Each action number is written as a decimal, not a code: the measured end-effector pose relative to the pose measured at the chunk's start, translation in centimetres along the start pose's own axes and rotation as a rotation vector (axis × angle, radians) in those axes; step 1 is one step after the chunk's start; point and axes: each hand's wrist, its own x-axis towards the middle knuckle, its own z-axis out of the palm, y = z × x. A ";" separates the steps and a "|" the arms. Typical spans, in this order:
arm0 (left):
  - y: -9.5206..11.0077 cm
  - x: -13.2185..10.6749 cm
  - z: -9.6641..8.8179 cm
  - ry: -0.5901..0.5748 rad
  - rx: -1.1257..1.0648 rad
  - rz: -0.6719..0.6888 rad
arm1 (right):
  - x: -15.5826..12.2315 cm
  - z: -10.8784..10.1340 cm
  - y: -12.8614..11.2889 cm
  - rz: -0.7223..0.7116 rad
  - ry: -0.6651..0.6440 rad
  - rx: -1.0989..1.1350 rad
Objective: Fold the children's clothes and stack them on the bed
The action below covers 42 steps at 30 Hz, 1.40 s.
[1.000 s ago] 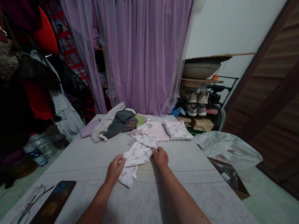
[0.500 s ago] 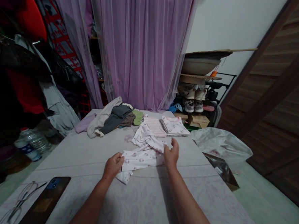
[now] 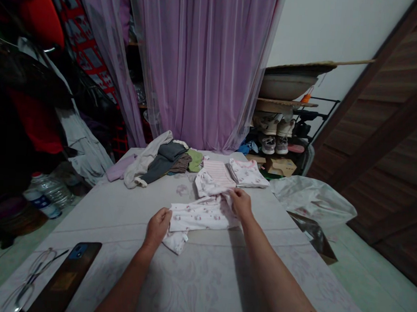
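Your left hand (image 3: 158, 228) is closed narrowly on the end of the white printed baby garment (image 3: 201, 216); your right hand (image 3: 241, 204) sits on its far edge, grip unclear. A hard pull could drag the garment's upper part across the folded striped top (image 3: 216, 171) at twelve o'clock. The bed (image 3: 95, 215) is open at nine; the phone (image 3: 67, 279) lies near its edge at eight.

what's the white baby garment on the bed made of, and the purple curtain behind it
The white printed baby garment looks like soft cotton knit with a matte finish: it lies in limp, rounded folds with no shine, though the exact fibre can't be told. The purple curtain looks like sheer synthetic voile, thin and faintly glossy, with dark shelving showing through near its edge.
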 end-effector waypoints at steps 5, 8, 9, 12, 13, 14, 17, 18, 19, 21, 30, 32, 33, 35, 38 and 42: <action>0.3 0.1 -0.2 0.046 -0.017 -0.006 | -1.8 -4.0 3.9 0.231 0.423 0.114; 0.5 0.0 -0.3 0.051 -0.015 -0.029 | -3.3 -5.3 4.5 0.254 0.534 0.103; 0.6 -0.1 -0.3 0.054 -0.014 -0.033 | -3.7 -5.4 4.3 0.211 0.517 0.058; 0.6 -0.2 -0.1 0.056 -0.004 -0.030 | -4.5 -5.2 2.8 -0.104 0.252 -0.252; 0.6 -0.2 0.0 0.054 0.001 -0.028 | -4.6 -5.1 2.2 -0.226 0.122 -0.364; 0.6 -0.1 0.0 0.051 0.003 -0.027 | -4.5 -4.9 1.7 -0.317 0.000 -0.446; 0.8 0.8 -0.4 0.067 -0.002 -0.033 | -3.5 -5.1 0.5 -0.279 -0.171 -0.423; 1.1 1.3 -0.8 0.087 -0.008 -0.038 | -2.8 -5.4 0.2 -0.195 -0.136 -0.341; 1.4 2.0 -1.5 0.117 -0.020 -0.041 | -2.2 -5.9 0.1 -0.105 -0.059 -0.223; 2.2 3.8 -3.3 0.199 -0.049 -0.035 | -0.9 -7.1 0.1 0.061 0.161 0.090; 2.9 9.0 -9.7 0.306 0.554 -0.197 | -5.4 -9.1 5.7 0.392 0.355 0.440; 2.5 8.1 -8.4 0.307 0.662 -0.062 | -6.3 -8.7 6.8 0.325 0.368 0.355; 2.4 7.3 -7.3 0.291 0.684 0.049 | -6.5 -8.6 7.2 0.294 0.364 0.320; 2.4 5.5 -4.8 0.156 0.668 0.257 | -6.3 -8.3 7.5 0.261 0.331 0.268; 2.3 2.5 -1.3 -0.380 0.551 0.488 | -5.7 -8.0 7.9 0.276 0.295 0.257; 1.5 0.5 0.8 -0.651 0.486 0.518 | -5.6 -7.9 8.3 0.296 0.296 0.318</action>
